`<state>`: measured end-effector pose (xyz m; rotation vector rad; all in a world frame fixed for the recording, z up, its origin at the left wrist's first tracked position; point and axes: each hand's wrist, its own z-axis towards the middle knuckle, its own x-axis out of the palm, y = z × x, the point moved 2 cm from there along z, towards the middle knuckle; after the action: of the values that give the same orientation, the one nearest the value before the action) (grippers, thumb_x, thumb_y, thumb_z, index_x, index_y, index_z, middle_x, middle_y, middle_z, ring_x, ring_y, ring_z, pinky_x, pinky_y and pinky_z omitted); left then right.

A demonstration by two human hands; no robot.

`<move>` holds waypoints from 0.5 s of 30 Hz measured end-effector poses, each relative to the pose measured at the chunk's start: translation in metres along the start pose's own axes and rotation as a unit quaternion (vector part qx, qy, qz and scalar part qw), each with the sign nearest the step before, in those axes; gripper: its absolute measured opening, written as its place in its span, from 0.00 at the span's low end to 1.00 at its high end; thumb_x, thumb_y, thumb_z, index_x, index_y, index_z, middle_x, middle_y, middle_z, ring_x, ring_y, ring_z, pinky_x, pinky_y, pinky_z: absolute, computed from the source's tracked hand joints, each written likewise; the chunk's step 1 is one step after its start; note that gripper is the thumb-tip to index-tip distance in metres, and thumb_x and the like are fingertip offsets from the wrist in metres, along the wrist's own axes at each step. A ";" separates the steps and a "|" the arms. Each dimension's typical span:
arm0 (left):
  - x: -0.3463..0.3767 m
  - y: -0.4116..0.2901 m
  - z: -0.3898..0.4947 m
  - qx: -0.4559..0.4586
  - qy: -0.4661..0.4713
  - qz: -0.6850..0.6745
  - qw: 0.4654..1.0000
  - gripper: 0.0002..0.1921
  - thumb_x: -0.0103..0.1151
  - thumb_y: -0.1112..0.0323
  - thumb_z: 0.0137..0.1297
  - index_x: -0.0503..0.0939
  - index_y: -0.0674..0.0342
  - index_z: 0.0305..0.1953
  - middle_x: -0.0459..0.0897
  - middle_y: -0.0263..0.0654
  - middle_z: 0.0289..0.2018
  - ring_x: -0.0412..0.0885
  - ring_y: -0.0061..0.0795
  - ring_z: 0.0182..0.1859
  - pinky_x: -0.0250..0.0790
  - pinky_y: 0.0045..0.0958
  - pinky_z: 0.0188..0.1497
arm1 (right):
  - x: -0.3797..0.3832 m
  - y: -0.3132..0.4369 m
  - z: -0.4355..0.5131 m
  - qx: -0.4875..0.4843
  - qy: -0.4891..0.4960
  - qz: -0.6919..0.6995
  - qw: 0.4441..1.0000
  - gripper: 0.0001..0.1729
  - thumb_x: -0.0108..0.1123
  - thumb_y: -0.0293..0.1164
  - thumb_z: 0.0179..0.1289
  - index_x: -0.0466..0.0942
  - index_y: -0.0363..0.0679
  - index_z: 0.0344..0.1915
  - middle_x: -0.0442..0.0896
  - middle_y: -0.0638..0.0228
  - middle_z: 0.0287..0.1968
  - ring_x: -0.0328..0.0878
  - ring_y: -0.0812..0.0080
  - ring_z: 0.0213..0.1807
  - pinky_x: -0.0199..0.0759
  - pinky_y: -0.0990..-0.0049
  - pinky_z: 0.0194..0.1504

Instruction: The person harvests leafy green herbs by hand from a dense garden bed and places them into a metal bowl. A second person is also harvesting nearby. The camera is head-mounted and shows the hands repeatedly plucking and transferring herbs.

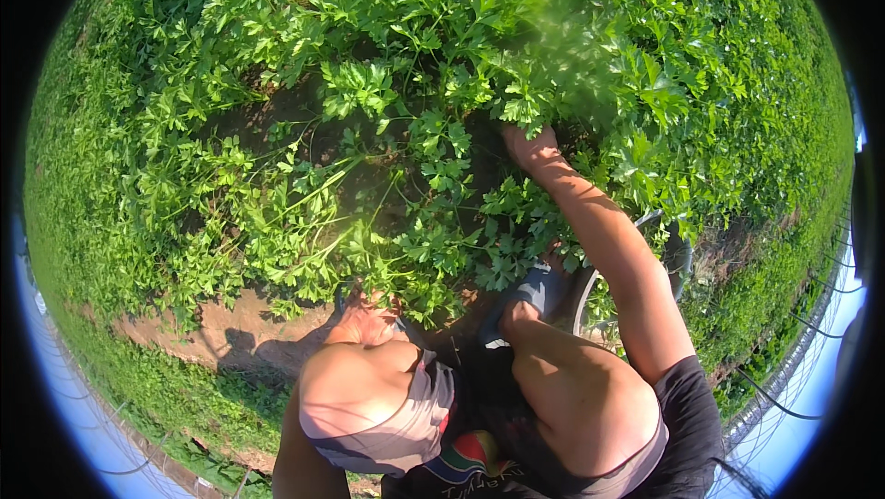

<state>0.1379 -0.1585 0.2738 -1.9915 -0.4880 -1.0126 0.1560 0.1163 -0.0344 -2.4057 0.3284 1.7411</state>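
Note:
My right hand (531, 145) reaches low among green plants with parsley- or celery-like leaves (359, 88). Leaves cover its fingers, so whether they grip a stem cannot be seen. My left arm (308, 468) passes beside my bent left knee (359, 388), which hides much of it. Bare skin (370, 316) shows beyond that knee, partly under leaves; whether it is my left hand or foot is unclear. Long pale stems (321, 188) lean over the dark soil (276, 112) between the plants.
Beside my right leg stands a round container with a pale rim (586, 295), partly behind my forearm. My right foot wears a blue-grey shoe (543, 288). Bare earth (235, 323) lies to the left. Dense greenery (747, 84) spreads outward, with wire mesh (767, 395) at the lower right.

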 end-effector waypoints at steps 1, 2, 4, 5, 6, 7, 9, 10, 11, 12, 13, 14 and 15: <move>0.000 0.000 0.000 0.001 0.001 -0.001 1.000 0.17 0.49 0.66 0.72 0.74 0.65 0.57 0.83 0.40 0.42 0.82 0.30 0.44 0.74 0.31 0.49 | -0.002 0.001 -0.001 -0.004 0.037 0.001 0.999 0.18 0.49 0.40 0.69 0.81 0.43 0.49 0.86 0.50 0.37 0.84 0.46 0.38 0.79 0.53 0.43; 0.000 0.000 0.000 0.000 0.001 -0.002 1.000 0.17 0.49 0.66 0.72 0.74 0.65 0.57 0.83 0.40 0.42 0.82 0.30 0.44 0.74 0.31 0.49 | -0.006 0.003 -0.002 -0.009 0.074 0.002 0.997 0.18 0.49 0.39 0.69 0.81 0.43 0.49 0.86 0.50 0.36 0.84 0.46 0.36 0.79 0.53 0.42; 0.000 0.000 0.000 0.004 0.004 -0.004 1.000 0.17 0.49 0.65 0.72 0.74 0.65 0.57 0.83 0.40 0.42 0.82 0.30 0.44 0.74 0.31 0.49 | -0.018 0.002 -0.004 0.015 0.148 0.063 0.987 0.18 0.48 0.39 0.69 0.81 0.42 0.49 0.86 0.50 0.36 0.84 0.45 0.38 0.79 0.53 0.44; 0.000 0.000 0.000 0.008 0.006 -0.002 1.000 0.17 0.49 0.65 0.72 0.74 0.65 0.57 0.83 0.40 0.42 0.82 0.31 0.44 0.74 0.31 0.49 | -0.025 0.003 -0.006 0.021 0.169 0.104 0.980 0.18 0.48 0.39 0.69 0.80 0.42 0.49 0.86 0.50 0.36 0.84 0.45 0.38 0.79 0.54 0.44; 0.000 0.000 0.000 0.010 0.007 -0.002 1.000 0.17 0.49 0.65 0.72 0.74 0.65 0.57 0.83 0.40 0.42 0.82 0.31 0.44 0.74 0.31 0.49 | -0.032 0.003 -0.007 0.029 0.205 0.092 0.974 0.20 0.48 0.43 0.71 0.79 0.42 0.51 0.86 0.47 0.39 0.84 0.44 0.43 0.79 0.52 0.46; 0.000 0.000 -0.001 0.011 0.008 -0.005 1.000 0.17 0.49 0.65 0.71 0.74 0.65 0.57 0.83 0.40 0.42 0.82 0.31 0.44 0.74 0.31 0.49 | -0.038 0.004 -0.010 0.049 0.213 0.102 0.971 0.21 0.47 0.44 0.72 0.79 0.42 0.52 0.85 0.47 0.40 0.83 0.43 0.44 0.79 0.51 0.47; -0.001 0.000 -0.002 0.014 0.008 -0.006 1.000 0.17 0.49 0.65 0.71 0.74 0.65 0.57 0.83 0.40 0.42 0.82 0.31 0.43 0.74 0.31 0.49 | -0.049 0.007 -0.017 0.090 0.208 0.135 0.964 0.22 0.47 0.46 0.72 0.78 0.43 0.53 0.85 0.45 0.44 0.83 0.43 0.46 0.79 0.50 0.48; -0.001 0.000 -0.002 0.016 0.010 -0.011 1.000 0.17 0.49 0.65 0.71 0.74 0.65 0.57 0.84 0.40 0.42 0.82 0.31 0.43 0.74 0.31 0.49 | -0.051 0.009 -0.020 0.118 0.251 0.149 0.949 0.23 0.46 0.47 0.74 0.76 0.44 0.56 0.82 0.45 0.51 0.80 0.44 0.53 0.77 0.50 0.53; 0.000 0.000 -0.003 0.015 0.011 -0.009 1.000 0.17 0.49 0.65 0.71 0.74 0.65 0.57 0.84 0.40 0.42 0.82 0.31 0.43 0.74 0.31 0.49 | -0.055 0.013 -0.022 0.092 0.243 0.143 0.955 0.23 0.46 0.46 0.74 0.76 0.44 0.56 0.81 0.46 0.52 0.79 0.45 0.55 0.76 0.51 0.54; -0.001 0.000 -0.003 0.014 0.011 -0.010 1.000 0.17 0.49 0.65 0.71 0.74 0.65 0.57 0.84 0.40 0.42 0.82 0.31 0.43 0.74 0.31 0.49 | -0.059 0.018 -0.023 0.063 0.229 0.140 0.961 0.22 0.46 0.46 0.74 0.76 0.43 0.55 0.80 0.47 0.54 0.78 0.46 0.57 0.75 0.51 0.56; 0.000 0.001 -0.003 0.014 0.012 -0.011 1.000 0.17 0.50 0.65 0.71 0.74 0.65 0.57 0.84 0.40 0.41 0.82 0.31 0.43 0.74 0.31 0.49 | -0.061 0.022 -0.024 0.040 0.234 0.128 0.963 0.22 0.46 0.45 0.74 0.76 0.42 0.55 0.79 0.48 0.56 0.77 0.47 0.58 0.74 0.52 0.57; -0.001 0.001 -0.003 0.013 0.011 -0.012 1.000 0.17 0.50 0.65 0.71 0.74 0.65 0.57 0.84 0.40 0.41 0.82 0.31 0.43 0.74 0.31 0.49 | -0.065 0.025 -0.021 0.013 0.182 0.150 0.972 0.22 0.47 0.44 0.74 0.75 0.41 0.55 0.78 0.49 0.57 0.76 0.48 0.59 0.73 0.53 0.58; 0.000 0.001 -0.003 0.014 0.013 -0.011 1.000 0.17 0.50 0.65 0.71 0.74 0.65 0.57 0.84 0.40 0.41 0.82 0.31 0.43 0.74 0.32 0.49 | -0.067 0.029 -0.017 -0.008 0.148 0.162 0.976 0.22 0.47 0.43 0.74 0.75 0.39 0.55 0.77 0.50 0.57 0.75 0.49 0.60 0.73 0.54 0.59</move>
<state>0.1375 -0.1615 0.2744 -1.9510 -0.5085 -1.0379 0.1441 0.0902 0.0349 -2.7512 0.7862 1.4899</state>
